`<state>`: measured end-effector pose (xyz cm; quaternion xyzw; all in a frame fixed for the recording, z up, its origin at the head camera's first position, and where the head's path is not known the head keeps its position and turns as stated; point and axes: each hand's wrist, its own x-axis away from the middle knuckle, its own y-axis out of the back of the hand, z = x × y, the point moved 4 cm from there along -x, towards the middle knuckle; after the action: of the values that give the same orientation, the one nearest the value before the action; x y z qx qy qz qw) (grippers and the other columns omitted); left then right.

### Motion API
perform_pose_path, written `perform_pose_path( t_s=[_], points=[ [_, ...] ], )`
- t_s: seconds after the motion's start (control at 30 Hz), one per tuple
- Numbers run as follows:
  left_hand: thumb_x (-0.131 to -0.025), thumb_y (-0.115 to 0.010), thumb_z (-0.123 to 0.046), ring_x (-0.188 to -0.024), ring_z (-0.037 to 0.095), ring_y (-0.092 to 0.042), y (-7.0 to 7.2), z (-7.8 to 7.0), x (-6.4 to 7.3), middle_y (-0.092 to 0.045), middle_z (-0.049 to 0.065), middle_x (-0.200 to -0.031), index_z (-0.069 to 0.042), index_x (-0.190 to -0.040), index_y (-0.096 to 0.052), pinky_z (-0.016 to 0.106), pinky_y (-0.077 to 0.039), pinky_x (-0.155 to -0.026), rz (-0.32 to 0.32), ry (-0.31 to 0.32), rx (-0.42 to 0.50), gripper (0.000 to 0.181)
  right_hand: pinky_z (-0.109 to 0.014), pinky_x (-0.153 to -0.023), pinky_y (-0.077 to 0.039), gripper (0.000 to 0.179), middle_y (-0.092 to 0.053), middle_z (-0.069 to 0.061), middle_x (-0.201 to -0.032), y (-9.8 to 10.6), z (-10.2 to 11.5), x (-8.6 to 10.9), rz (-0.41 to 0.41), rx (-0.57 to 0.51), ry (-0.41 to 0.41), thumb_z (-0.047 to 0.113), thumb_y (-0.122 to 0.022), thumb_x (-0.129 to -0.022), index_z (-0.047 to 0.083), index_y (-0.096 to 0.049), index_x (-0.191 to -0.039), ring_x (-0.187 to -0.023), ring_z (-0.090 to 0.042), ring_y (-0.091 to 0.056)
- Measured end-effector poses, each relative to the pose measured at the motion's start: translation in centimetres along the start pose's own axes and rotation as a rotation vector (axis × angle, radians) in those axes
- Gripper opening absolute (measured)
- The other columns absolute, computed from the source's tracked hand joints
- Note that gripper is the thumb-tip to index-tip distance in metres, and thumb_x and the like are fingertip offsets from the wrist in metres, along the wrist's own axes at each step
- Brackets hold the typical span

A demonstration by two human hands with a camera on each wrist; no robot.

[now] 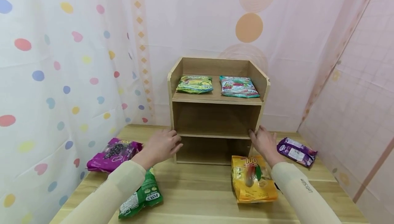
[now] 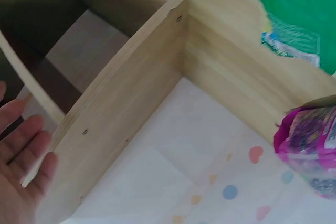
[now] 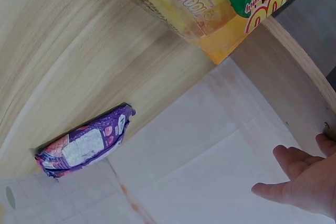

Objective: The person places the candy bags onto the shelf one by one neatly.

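Head view: the shelf (image 1: 215, 67) stands upright on the table (image 1: 197, 189), its right edge apparently pinched by the right hand (image 1: 265, 143), while the left hand (image 1: 161, 144) is at its left edge, fingers loosely spread, contact unclear. Handling it well seems to call for even pressure from both sides, keeping it level so the lime bag (image 1: 195, 84) and teal bag (image 1: 239, 87) on top don't slide. The yellow bag (image 1: 252, 179) reads "LOT 100" and "Mango Gummy", the green bag (image 1: 147, 189) "FOX'S", the magenta bag (image 1: 115, 154) "100", the right sleeve (image 1: 303, 186) "LetsSlim".
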<state>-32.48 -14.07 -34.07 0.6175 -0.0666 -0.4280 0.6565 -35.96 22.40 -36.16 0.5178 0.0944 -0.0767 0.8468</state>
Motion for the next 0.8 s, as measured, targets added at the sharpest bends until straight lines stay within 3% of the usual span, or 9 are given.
perform_pose_path(
  t_s=[0.13,0.27,0.43,0.6,0.7,0.8],
  points=[
    [-0.093,-0.069,-0.034,-0.083,0.025,-0.062,-1.3,0.3,0.8,-0.066,0.005,-0.089,-0.01,-0.094,-0.073,0.045,-0.054,-0.075,0.151,0.046,0.013,0.024,-0.07,-0.11,-0.004,0.052,-0.037,-0.03,-0.149,0.1,0.0,0.0,0.0,0.001,-0.001,0.034,-0.038,-0.106,-0.008,-0.066,-0.118,-0.139,-0.047,-0.032],
    [-0.091,-0.071,-0.031,-0.08,0.027,-0.062,-2.6,0.9,2.0,-0.064,0.006,-0.084,-0.01,-0.091,-0.071,0.047,-0.053,-0.075,0.27,0.098,0.033,0.02,-0.07,-0.11,-0.005,0.052,-0.037,-0.03,-0.15,0.0,0.0,0.1,0.001,0.008,0.0,0.034,-0.037,-0.106,-0.008,-0.067,-0.117,-0.139,-0.047,-0.032],
    [-0.088,-0.075,-0.022,-0.092,0.034,-0.066,-3.8,2.0,3.7,-0.069,0.012,-0.097,-0.006,-0.104,-0.073,0.052,-0.053,-0.081,0.485,0.196,0.113,0.023,-0.07,-0.11,-0.004,0.052,-0.037,-0.029,-0.149,0.0,0.1,0.1,0.003,0.009,0.003,0.033,-0.037,-0.106,-0.005,-0.071,-0.094,-0.141,-0.045,-0.031],
    [-0.085,-0.069,0.0,-0.102,0.036,-0.063,-4.1,2.4,5.3,-0.069,0.015,-0.108,-0.003,-0.109,-0.072,0.054,-0.049,-0.091,0.687,0.308,0.228,0.024,-0.07,-0.11,-0.004,0.052,-0.037,-0.03,-0.15,0.1,0.2,0.1,-0.004,0.01,0.001,0.033,-0.038,-0.106,-0.007,-0.07,-0.103,-0.14,-0.046,-0.031],
    [-0.087,-0.064,0.004,-0.107,0.034,-0.061,-4.1,2.4,6.3,-0.067,0.014,-0.115,-0.004,-0.112,-0.072,0.056,-0.046,-0.096,0.776,0.388,0.298,0.027,-0.07,-0.11,-0.005,0.052,-0.036,-0.03,-0.15,0.1,0.2,0.2,-0.003,0.011,-0.002,0.033,-0.037,-0.106,-0.009,-0.068,-0.111,-0.139,-0.047,-0.032],
    [-0.088,-0.06,0.006,-0.113,0.036,-0.058,-4.1,2.3,7.2,-0.066,0.015,-0.12,-0.006,-0.114,-0.072,0.058,-0.043,-0.098,0.807,0.429,0.334,0.03,-0.07,-0.11,-0.005,0.052,-0.036,-0.03,-0.15,0.0,0.1,0.2,-0.003,0.014,-0.004,0.033,-0.037,-0.106,-0.008,-0.069,-0.108,-0.139,-0.047,-0.033]
  ],
)
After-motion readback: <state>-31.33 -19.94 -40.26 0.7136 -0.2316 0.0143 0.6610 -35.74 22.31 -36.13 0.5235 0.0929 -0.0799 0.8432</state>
